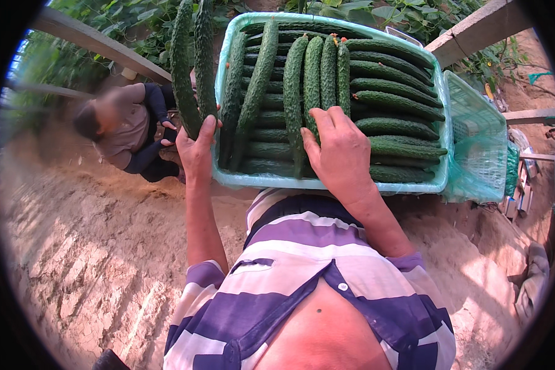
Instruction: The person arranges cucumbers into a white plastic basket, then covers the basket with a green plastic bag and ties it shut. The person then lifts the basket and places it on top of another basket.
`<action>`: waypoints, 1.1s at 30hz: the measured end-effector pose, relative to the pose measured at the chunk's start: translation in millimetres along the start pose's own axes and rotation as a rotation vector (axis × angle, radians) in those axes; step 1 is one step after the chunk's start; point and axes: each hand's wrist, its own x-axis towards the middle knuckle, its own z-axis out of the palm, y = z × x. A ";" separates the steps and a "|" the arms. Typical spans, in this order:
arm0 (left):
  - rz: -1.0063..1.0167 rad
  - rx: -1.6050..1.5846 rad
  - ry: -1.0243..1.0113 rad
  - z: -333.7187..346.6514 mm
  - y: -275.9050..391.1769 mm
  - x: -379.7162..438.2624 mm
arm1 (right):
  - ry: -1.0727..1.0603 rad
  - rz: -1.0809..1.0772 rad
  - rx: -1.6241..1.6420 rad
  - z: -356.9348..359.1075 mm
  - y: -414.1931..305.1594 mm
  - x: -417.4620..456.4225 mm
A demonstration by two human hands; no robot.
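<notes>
A plastic crate (pixel 331 185) lined with thin film holds many dark green, bumpy cucumbers. My left hand (pixel 198 143) grips two long cucumbers (pixel 182 69) upright by their lower ends, just outside the crate's left side. My right hand (pixel 340 148) reaches over the front of the crate, fingers bent down on cucumbers lying lengthwise near the middle; whether it grips one cannot be told. Under and beside these, rows of cucumbers (pixel 393 102) lie crosswise. Two more cucumbers (pixel 258 88) lean lengthwise in the left part. Some have orange, withered blossom ends.
A person (pixel 125 125) crouches at the left, holding a dark object. A second crate (pixel 476 138), pale green with film, stands against the right side. Concrete beams (pixel 478 32) run at both upper corners. Leafy vines (pixel 397 14) grow behind, and bare soil (pixel 92 259) lies around me.
</notes>
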 end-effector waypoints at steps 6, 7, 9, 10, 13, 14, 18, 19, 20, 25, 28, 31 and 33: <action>-0.012 0.014 -0.008 -6.5 -7.2 0.5 | 0.040 -0.019 -0.028 8.9 1.3 29.9; -0.009 0.006 -0.003 -6.2 -8.1 0.6 | 0.005 -0.022 -0.075 12.9 -3.0 35.7; 0.005 -0.005 0.000 -4.9 -8.7 0.3 | -0.061 -0.029 -0.170 20.7 -13.0 47.5; 0.015 -0.010 -0.003 -3.7 -8.4 0.1 | -0.112 -0.042 -0.198 28.4 -16.8 50.7; -0.014 -0.017 -0.006 -7.6 -10.1 -1.5 | -0.100 -0.104 -0.348 57.2 -25.8 47.6; -0.020 -0.028 -0.004 -4.8 -8.8 -1.9 | -0.125 -0.095 -0.370 62.5 -26.9 47.7; -0.021 -0.075 0.027 -0.2 -3.7 -2.4 | -0.187 -0.063 -0.440 64.2 -30.8 53.9; -0.024 -0.081 0.035 0.7 -1.5 -2.0 | -0.201 -0.053 -0.419 65.1 -30.1 56.5; -0.028 -0.084 0.036 1.0 -1.3 -1.2 | -0.214 -0.042 -0.398 65.7 -29.1 59.9; -0.020 -0.053 -0.007 -5.0 -5.7 -3.2 | -0.132 0.086 0.175 61.2 -25.2 55.8; -0.042 -0.004 -0.024 -6.3 -6.2 0.2 | -0.081 0.171 0.498 72.9 -21.4 58.6; -0.026 -0.036 -0.026 -3.1 -7.8 0.7 | -0.148 0.276 0.617 96.2 -10.7 63.0; -0.040 -0.037 -0.027 -5.4 -8.3 0.9 | -0.151 0.172 0.495 94.8 -7.9 64.1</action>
